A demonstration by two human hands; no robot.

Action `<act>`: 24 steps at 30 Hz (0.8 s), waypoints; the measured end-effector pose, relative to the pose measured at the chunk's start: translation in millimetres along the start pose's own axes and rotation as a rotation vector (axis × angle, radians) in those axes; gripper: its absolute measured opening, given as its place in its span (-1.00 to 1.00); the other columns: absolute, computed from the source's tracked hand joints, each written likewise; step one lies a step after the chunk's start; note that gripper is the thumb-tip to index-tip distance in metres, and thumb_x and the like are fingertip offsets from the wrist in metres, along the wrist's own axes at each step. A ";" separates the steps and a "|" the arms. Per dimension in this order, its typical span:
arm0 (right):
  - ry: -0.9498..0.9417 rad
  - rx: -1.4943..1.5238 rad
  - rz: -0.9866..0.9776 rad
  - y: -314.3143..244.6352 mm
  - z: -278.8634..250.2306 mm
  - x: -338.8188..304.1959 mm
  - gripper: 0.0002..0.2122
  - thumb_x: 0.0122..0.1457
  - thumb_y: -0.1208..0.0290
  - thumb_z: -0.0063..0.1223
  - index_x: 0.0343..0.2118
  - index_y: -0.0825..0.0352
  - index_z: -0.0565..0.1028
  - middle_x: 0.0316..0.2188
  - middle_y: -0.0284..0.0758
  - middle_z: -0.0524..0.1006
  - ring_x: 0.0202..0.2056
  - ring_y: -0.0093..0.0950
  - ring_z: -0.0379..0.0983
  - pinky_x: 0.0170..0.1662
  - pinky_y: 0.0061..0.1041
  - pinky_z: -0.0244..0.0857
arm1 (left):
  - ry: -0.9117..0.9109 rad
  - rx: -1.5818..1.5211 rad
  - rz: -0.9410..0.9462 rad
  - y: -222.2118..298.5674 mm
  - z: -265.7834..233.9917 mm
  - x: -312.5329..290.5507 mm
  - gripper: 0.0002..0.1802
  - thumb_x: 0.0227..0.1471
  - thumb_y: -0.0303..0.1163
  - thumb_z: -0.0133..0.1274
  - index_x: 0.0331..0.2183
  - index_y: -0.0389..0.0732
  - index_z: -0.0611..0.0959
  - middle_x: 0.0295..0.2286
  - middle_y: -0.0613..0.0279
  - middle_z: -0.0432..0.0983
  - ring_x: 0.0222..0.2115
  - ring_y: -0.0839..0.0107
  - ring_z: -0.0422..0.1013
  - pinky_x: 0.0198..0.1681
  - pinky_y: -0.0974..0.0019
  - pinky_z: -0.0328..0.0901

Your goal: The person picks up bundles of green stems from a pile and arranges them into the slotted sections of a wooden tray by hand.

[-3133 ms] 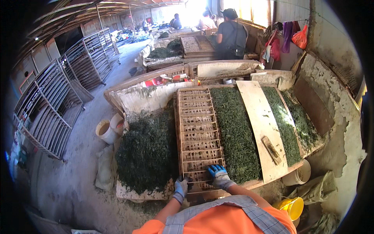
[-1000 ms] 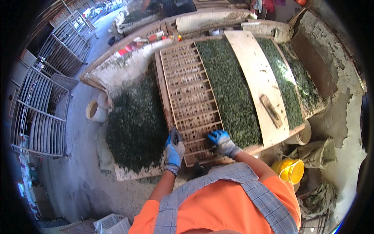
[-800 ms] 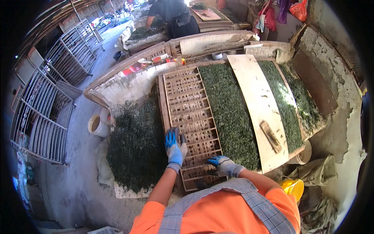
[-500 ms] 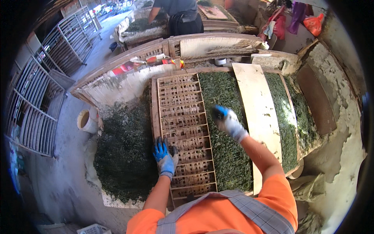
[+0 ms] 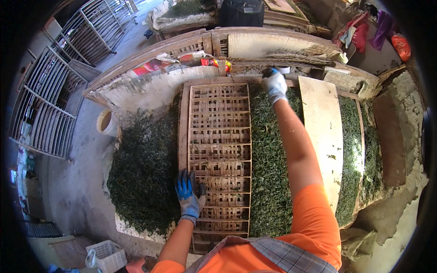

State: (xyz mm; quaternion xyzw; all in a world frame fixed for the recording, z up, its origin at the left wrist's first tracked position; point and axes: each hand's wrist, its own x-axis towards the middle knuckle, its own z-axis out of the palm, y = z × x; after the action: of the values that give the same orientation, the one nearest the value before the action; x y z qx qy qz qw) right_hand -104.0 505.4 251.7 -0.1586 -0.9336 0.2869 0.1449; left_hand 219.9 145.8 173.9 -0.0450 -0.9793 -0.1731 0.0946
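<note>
My left hand (image 5: 189, 196), in a grey glove with blue fingers, lies with its fingers spread on the left edge of a wooden lattice rack (image 5: 219, 136). Crossbars divide the rack, and woven strips show between them. Stretched far forward, my right hand (image 5: 275, 86) is at the far end of a strip of dark green shredded leaves (image 5: 271, 173), just right of the rack. Motion blurs its dark fingertips, so whether they hold anything cannot be made out. Beside that strip, on the right, lies a long pale board (image 5: 321, 136).
A heap of green leaves (image 5: 143, 177) lies left of the rack, by a white bucket (image 5: 107, 123). A low wooden partition (image 5: 282, 47) runs along the far side. Metal racks (image 5: 45, 107) stand at left, a white plastic basket (image 5: 107, 257) at lower left.
My right hand has moved forward over the leaf strip to its far end, and the arm is straighter. My left hand stays at the rack's edge. The whole view has shifted.
</note>
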 end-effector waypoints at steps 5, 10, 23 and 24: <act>-0.086 -0.331 -0.248 -3.1 -18.7 6.3 -0.63 -0.05 0.31 0.09 -0.10 0.06 0.54 -0.10 -0.24 0.51 -0.03 -0.31 0.42 0.01 -0.36 0.32 | 0.022 0.077 0.034 4.6 2.1 3.2 -0.40 -0.07 -0.39 0.05 0.06 -0.23 0.38 0.09 -0.06 0.18 0.15 -0.02 0.09 0.17 -0.03 0.06; -0.258 -0.466 -0.268 -29.9 19.3 -5.3 -0.63 -0.09 0.32 0.08 -0.12 0.01 0.56 0.00 -0.25 0.45 0.11 -0.27 0.28 0.17 -0.29 0.15 | 0.012 0.036 0.021 3.4 4.1 -0.4 -0.39 -0.08 -0.36 0.06 0.07 -0.24 0.37 0.09 -0.06 0.18 0.15 -0.03 0.08 0.16 -0.05 0.05; -0.332 -0.237 -0.562 1.8 -20.3 -10.7 -0.54 -0.16 0.36 0.12 -0.07 0.07 0.53 0.09 -0.19 0.35 0.19 -0.17 0.14 0.24 -0.31 0.04 | 0.007 0.077 0.061 7.5 1.2 4.6 -0.41 -0.06 -0.36 0.02 0.06 -0.25 0.35 0.09 -0.09 0.18 0.15 -0.07 0.09 0.16 -0.09 0.06; -0.306 -0.315 -0.574 0.6 -6.5 -21.2 -0.55 -0.16 0.37 0.11 -0.08 0.11 0.53 0.10 -0.16 0.34 0.20 -0.17 0.13 0.25 -0.34 0.03 | 0.023 0.082 0.082 8.2 0.7 5.0 -0.41 -0.05 -0.37 0.02 0.06 -0.26 0.35 0.09 -0.09 0.18 0.15 -0.06 0.09 0.15 -0.09 0.06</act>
State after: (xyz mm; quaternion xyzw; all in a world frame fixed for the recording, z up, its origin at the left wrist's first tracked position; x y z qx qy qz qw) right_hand -82.3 501.0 252.8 0.1345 -0.9837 0.1076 0.0522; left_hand 215.9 154.0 177.0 -0.0794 -0.9817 -0.1295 0.1145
